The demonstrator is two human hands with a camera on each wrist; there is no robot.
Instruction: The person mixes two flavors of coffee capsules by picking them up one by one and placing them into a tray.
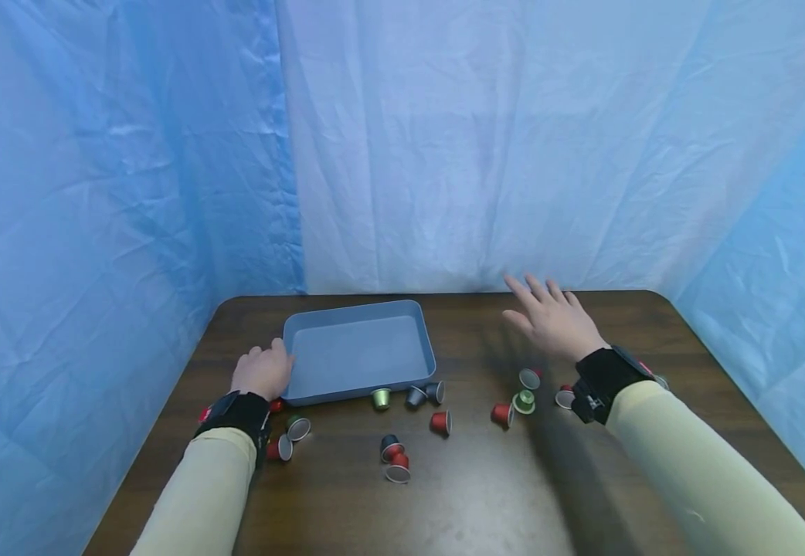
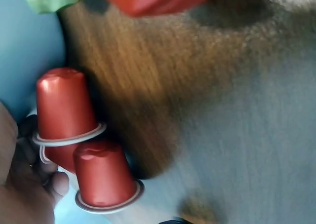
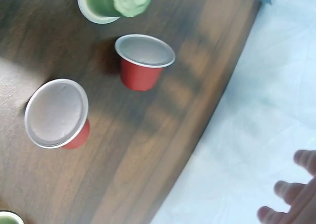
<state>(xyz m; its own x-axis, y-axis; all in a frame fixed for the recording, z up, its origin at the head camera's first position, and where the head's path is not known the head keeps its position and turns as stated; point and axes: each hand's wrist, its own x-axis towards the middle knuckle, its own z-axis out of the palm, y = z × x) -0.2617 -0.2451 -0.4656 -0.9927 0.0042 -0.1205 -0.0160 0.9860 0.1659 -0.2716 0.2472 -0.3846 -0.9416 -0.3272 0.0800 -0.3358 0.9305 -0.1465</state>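
Note:
My left hand grips the left rim of a shallow blue-grey tray, with its thumb at the rim. Its fingertips are hidden in the head view; the left wrist view shows curled fingers beside red coffee capsules. My right hand, fingers spread, hovers above the right part of the table and holds nothing. Nearer to me than that hand lie a red capsule with its silver lid showing, a green capsule and another red capsule.
More capsules are scattered on the dark wooden table: a green one and dark ones by the tray's front edge, red ones in the middle, several near the left wrist. Blue sheets hang behind and beside the table.

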